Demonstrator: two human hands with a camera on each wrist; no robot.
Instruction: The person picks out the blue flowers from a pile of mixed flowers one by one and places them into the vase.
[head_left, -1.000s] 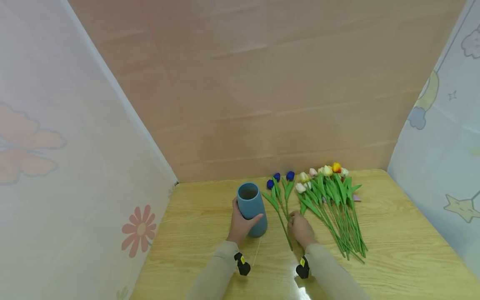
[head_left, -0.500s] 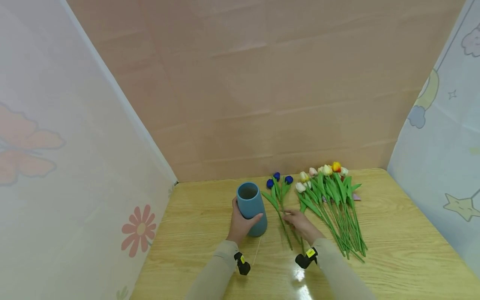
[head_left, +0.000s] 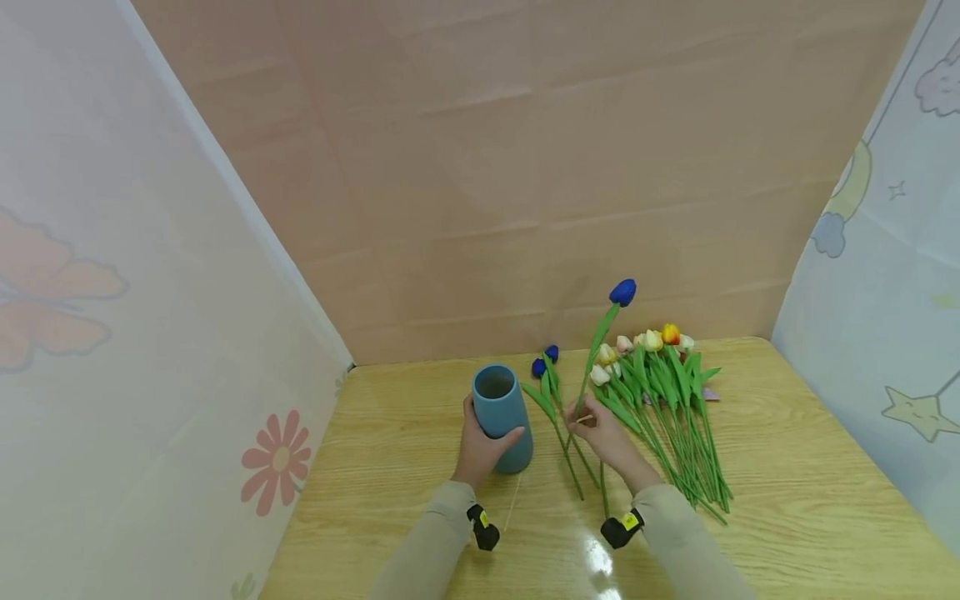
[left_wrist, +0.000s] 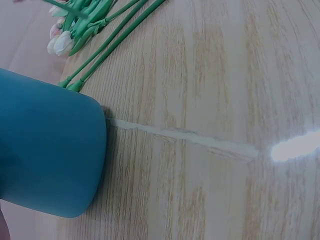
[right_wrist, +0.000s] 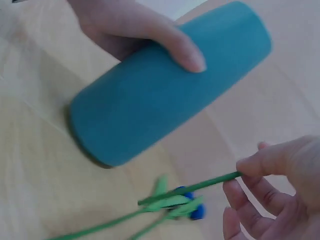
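Observation:
A blue vase (head_left: pixel 504 421) stands upright on the table, its mouth uncovered. My left hand (head_left: pixel 480 446) grips its side, the thumb across the front. Right of the vase, my right hand (head_left: pixel 603 433) pinches the green stem of a blue tulip (head_left: pixel 622 292) between thumb and fingers. That tulip is raised, bloom up and leaning right. In the right wrist view its stem (right_wrist: pixel 210 181) juts out from the pinch towards the vase. Two more blue tulips (head_left: pixel 539 367) lie on the table between the vase and my right hand.
A bunch of white, yellow, pink and orange-red tulips (head_left: pixel 667 392) lies to the right, stems towards me. A pale crack-like line (left_wrist: pixel 185 136) runs along the tabletop from the vase's base. A tan backdrop (head_left: pixel 480 208) rises behind the table.
My right hand has picked up one blue tulip from the table; its bloom has swung up and to the right. The left hand and the vase have stayed in place.

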